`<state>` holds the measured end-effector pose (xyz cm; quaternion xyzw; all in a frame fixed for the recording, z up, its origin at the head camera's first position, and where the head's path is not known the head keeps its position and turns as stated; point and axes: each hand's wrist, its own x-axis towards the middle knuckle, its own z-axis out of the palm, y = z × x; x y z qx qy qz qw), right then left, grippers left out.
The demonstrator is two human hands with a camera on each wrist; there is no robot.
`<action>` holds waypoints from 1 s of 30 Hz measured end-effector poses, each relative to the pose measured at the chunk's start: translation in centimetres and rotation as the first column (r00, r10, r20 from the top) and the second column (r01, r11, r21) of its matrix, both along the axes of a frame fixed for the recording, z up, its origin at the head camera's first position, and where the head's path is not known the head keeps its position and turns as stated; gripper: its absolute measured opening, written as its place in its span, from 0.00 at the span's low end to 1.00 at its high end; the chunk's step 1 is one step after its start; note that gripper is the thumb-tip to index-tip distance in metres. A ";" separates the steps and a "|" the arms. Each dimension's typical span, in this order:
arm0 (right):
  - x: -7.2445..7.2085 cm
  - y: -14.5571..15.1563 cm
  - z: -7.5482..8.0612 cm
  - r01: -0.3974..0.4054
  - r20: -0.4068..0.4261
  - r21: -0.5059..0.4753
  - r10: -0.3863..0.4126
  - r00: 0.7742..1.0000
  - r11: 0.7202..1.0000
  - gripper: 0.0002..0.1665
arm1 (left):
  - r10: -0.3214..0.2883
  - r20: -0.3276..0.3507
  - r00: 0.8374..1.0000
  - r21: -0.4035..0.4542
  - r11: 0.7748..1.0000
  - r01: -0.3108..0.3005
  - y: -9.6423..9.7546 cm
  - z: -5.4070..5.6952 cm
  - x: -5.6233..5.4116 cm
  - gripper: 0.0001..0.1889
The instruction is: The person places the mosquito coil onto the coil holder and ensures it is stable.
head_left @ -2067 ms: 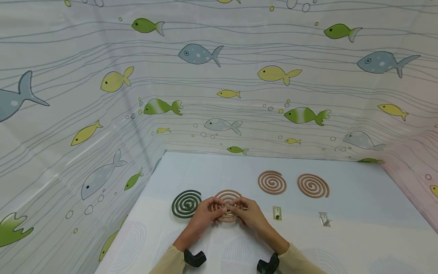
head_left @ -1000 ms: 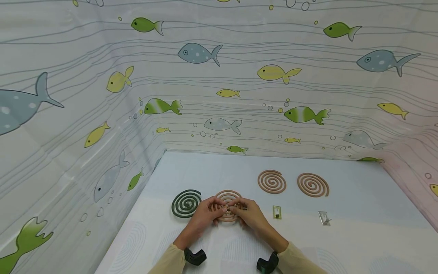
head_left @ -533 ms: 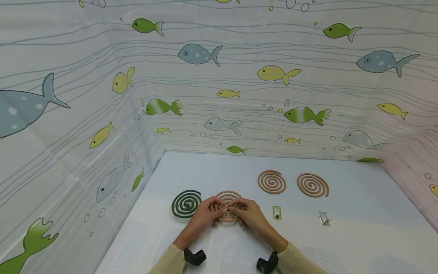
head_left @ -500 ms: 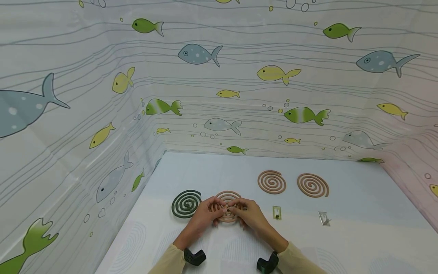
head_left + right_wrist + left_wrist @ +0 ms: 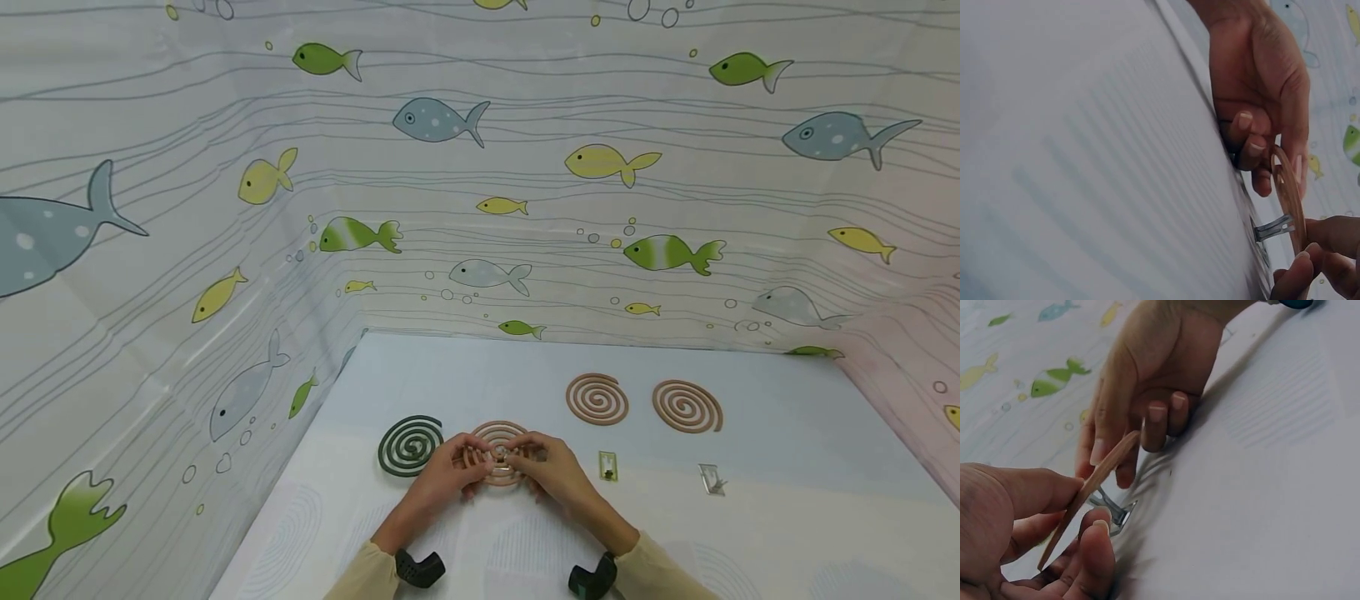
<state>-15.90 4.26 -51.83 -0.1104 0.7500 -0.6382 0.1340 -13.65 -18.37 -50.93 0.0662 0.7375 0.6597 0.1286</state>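
Note:
Both hands hold a brown mosquito coil (image 5: 501, 427) a little above the table. In the head view, my left hand (image 5: 442, 477) has its left side and my right hand (image 5: 557, 468) its right side, fingers and thumbs pinching the rim. The left wrist view shows the coil (image 5: 1079, 503) nearly edge-on and tilted between the hands. Beneath its middle stands a small metal coil stand (image 5: 1113, 509), whose upright prong (image 5: 1275, 227) reaches the coil in the right wrist view. Whether the prong is seated in the coil I cannot tell.
A dark green coil (image 5: 411, 447) lies left of my left hand. Two more brown coils, one nearer (image 5: 597, 399) and one farther right (image 5: 687, 407), lie at the back. A gold-coloured stand (image 5: 608, 467) and a silver stand (image 5: 712, 480) lie to the right on the white table (image 5: 810, 433).
The held coil and the fingers have shifted only slightly, the hands spreading a touch apart at the wrists. The other coils and stands stay where they were.

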 end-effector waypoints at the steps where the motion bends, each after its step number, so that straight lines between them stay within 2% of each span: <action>1: 0.0 0.1 0.0 0.005 -0.007 0.002 -0.005 1.000 1.000 0.15 | -0.004 0.000 1.000 0.006 1.000 0.004 0.0 0.0 0.1 0.19; 14: 0.1 1.0 -0.1 0.104 -0.043 0.046 -0.103 0.994 0.993 0.15 | -0.014 -0.001 1.000 -0.013 1.000 0.014 -0.5 0.2 0.6 0.20; 19: 0.2 1.2 0.3 0.144 -0.027 0.049 -0.143 0.989 0.988 0.15 | -0.014 0.000 1.000 -0.031 0.999 0.014 -0.6 0.6 1.0 0.19; 30: 0.2 1.9 1.0 0.161 0.004 0.026 -0.161 0.987 0.987 0.14 | -0.020 -0.009 1.000 -0.095 0.995 0.019 -0.7 1.7 1.7 0.19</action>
